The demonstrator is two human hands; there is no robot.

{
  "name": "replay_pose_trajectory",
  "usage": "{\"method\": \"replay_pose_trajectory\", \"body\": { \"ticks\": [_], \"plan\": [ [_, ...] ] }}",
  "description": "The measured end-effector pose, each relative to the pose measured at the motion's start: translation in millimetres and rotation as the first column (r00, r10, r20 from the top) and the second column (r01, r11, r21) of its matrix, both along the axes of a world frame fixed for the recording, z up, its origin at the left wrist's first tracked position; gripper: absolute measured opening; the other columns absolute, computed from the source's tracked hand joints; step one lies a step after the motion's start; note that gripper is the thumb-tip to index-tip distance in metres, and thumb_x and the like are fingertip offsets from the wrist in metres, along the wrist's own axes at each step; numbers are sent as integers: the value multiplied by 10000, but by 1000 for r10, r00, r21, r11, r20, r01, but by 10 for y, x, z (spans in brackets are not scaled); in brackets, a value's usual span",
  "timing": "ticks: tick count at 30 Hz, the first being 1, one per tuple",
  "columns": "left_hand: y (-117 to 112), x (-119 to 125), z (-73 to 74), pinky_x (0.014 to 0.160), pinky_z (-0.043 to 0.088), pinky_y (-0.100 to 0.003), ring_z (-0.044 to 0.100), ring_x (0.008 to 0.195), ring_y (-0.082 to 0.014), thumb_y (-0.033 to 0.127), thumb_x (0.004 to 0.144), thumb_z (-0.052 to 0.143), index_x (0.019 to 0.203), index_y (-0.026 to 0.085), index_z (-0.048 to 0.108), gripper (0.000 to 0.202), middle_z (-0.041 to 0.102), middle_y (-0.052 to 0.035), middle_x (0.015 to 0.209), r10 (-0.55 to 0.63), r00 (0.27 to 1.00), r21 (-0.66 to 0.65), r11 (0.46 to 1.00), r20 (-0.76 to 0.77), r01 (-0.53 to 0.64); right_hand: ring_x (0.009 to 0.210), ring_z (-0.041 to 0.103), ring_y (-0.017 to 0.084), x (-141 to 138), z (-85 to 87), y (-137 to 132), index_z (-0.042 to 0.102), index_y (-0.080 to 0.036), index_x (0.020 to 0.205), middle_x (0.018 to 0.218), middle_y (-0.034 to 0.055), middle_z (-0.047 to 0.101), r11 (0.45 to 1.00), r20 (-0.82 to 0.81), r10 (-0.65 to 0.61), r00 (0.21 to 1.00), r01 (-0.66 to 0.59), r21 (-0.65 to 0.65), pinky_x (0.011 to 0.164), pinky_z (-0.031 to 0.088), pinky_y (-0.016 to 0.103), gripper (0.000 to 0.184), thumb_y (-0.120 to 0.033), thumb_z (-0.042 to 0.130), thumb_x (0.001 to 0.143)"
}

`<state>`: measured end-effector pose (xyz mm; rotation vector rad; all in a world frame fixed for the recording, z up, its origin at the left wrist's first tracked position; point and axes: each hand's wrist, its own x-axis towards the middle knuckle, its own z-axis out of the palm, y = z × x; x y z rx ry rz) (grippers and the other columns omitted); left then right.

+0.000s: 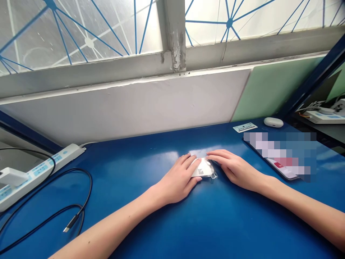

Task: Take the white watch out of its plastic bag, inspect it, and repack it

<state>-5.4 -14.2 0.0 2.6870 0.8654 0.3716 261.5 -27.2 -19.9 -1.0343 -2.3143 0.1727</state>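
Observation:
A small white packet in clear plastic wrap point(204, 168) lies flat on the blue table point(151, 162), near its middle. My left hand point(178, 180) rests palm down on the packet's left side, fingers stretched flat over it. My right hand point(234, 166) lies on the table at the packet's right, its fingertips touching the wrap's upper right edge, fingers extended. Neither hand lifts the packet; part of it is hidden under my left fingers.
A white power strip point(40, 171) with a plugged adapter sits at the left edge, and a black cable with a loose plug point(70, 225) loops near it. At the back right lie a white earbud case point(273, 122), a small label point(245, 127) and a blurred flat device point(280, 158).

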Motion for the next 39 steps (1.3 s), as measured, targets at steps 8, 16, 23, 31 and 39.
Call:
{"method": "replay_pose_trajectory", "body": {
  "ticks": [8, 16, 23, 31, 39],
  "plan": [
    [-11, -1, 12, 1192, 352, -507, 394, 1437, -295, 415, 1070, 335, 1506, 176, 341, 498, 474, -148, 1514, -95, 991, 41, 995, 93, 92, 967, 714, 233, 59, 120, 50, 704, -249, 1173, 1058, 85, 762, 996, -115, 92, 989, -90, 19, 844, 600, 394, 257, -193, 553, 972],
    [-21, 19, -1, 1160, 381, -549, 424, 1407, -330, 371, 1037, 405, 1472, 140, 386, 492, 484, -186, 1490, 25, 992, 30, 999, 125, -29, 779, 668, 180, 95, 341, -2, 750, -269, 942, 873, 20, 721, 996, -494, -85, 865, 57, -71, 727, 549, 317, 117, -230, 640, 933],
    [-35, 31, 10, 1156, 385, -565, 398, 1432, -364, 447, 970, 528, 1516, 130, 285, 677, 436, -210, 1528, 40, 991, 13, 999, 128, -42, 715, 606, 178, 41, 352, 31, 731, -222, 828, 755, 20, 673, 874, -569, -302, 764, -16, -486, 704, 527, 315, 271, -460, 638, 920],
    [-31, 42, -68, 1206, 284, -590, 149, 1533, -409, 564, 818, 697, 1577, 78, 40, 1115, 209, -285, 1620, 140, 985, 79, 986, 100, -148, 736, 632, 193, -7, 268, 61, 744, -190, 852, 801, 38, 725, 780, -500, -340, 796, -59, -623, 711, 530, 328, 380, -560, 662, 866],
    [-31, 25, 2, 1228, 251, -557, 147, 1539, -389, 570, 746, 775, 1602, 190, 52, 1183, 165, -188, 1663, 4, 996, 45, 999, 93, -8, 901, 675, 249, -37, 178, 42, 748, -195, 1016, 919, 62, 740, 803, -450, -233, 862, -90, -589, 820, 535, 372, 361, -509, 588, 937]
  ]
}}
